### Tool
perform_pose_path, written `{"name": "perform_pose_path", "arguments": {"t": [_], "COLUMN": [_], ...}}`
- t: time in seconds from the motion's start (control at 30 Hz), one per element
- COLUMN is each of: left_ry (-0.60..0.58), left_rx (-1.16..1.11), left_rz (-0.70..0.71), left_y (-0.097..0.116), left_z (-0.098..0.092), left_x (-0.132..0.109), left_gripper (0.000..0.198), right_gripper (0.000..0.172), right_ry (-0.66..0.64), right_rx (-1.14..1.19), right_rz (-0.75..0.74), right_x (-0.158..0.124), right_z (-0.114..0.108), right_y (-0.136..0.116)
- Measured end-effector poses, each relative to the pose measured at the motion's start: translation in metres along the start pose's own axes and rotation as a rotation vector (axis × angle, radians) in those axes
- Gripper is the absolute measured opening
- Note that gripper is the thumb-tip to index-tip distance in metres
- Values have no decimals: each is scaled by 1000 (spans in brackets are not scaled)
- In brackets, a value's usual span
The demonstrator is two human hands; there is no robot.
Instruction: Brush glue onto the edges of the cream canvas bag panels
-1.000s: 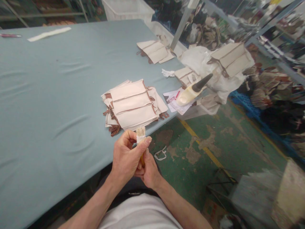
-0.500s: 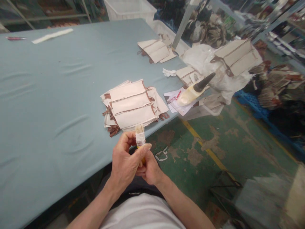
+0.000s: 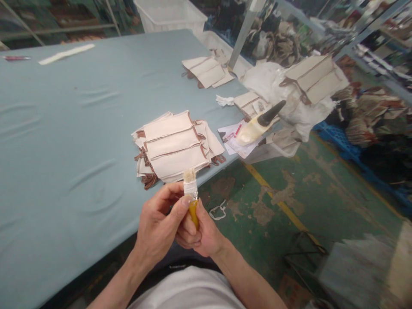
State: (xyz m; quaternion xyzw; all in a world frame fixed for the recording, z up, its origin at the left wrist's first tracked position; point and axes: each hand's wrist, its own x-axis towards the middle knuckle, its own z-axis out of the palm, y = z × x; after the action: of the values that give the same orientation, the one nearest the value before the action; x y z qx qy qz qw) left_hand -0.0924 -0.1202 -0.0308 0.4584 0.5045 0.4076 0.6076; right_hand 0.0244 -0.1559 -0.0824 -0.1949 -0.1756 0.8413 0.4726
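Brush (image 3: 190, 187) pinched in our left hand (image 3: 158, 223), handle (image 3: 193, 213) gripped in our right hand (image 3: 206, 235), we could drop it onto the pile (image 3: 174, 143) just beyond them if both slackened.

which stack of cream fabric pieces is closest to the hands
The large stack on the table, just beyond the brush; the others lie farther off.

A person wears a plain, pale grey-white fabric top (image 3: 189, 289), its cloth softly creased across the front, over a dark, near-black lower garment (image 3: 186, 256) with a short, thin pale mark (image 3: 177, 267) near the waist. The left hand (image 3: 161, 223) and the right hand (image 3: 206, 231) are bare, as are both tapering forearms (image 3: 122, 274), uncovered all the way down to the lower edge of the view.
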Motion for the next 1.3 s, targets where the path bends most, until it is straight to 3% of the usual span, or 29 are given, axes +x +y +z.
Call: {"name": "perform_pose_path", "arguments": {"t": [0.17, 0.27, 0.4, 0.53, 0.67, 0.83, 1.1, 1.3], "left_ry": [-109, -185, -274, -312, -249, -67, -15, -20], "left_rx": [-12, -74, -311, -451, -452, -229, 40, 101], "left_rz": [35, 4, -146, -209, -240, -139, 49, 147], "left_y": [7, 7, 7, 9, -1, -17, -14, -6], "left_z": [-9, -16, -23, -22, -21, -23, -20, -17], "left_x": [1, 6, 11, 11, 11, 17, 9, 6], "left_gripper": [29, 36, 50, 62, 67, 49, 66, 70], "right_gripper": [81, 76, 72, 75, 73, 69, 62, 67], "right_ry": [87, 144, 102, 58, -10, -118, -277, -209], "right_rx": [-170, -148, -16, 16, 145, 270, 391, 334], "right_rz": [36, 45, 94, 85, 51, 73, 75, 152], "right_x": [-1, -1, -2, -4, -4, -7, -11, -16], "right_z": [-5, -2, 2, -1, -6, -13, -9, -11], "right_y": [-3, -6, -10, -14, -16, -13, -11, -8]}}
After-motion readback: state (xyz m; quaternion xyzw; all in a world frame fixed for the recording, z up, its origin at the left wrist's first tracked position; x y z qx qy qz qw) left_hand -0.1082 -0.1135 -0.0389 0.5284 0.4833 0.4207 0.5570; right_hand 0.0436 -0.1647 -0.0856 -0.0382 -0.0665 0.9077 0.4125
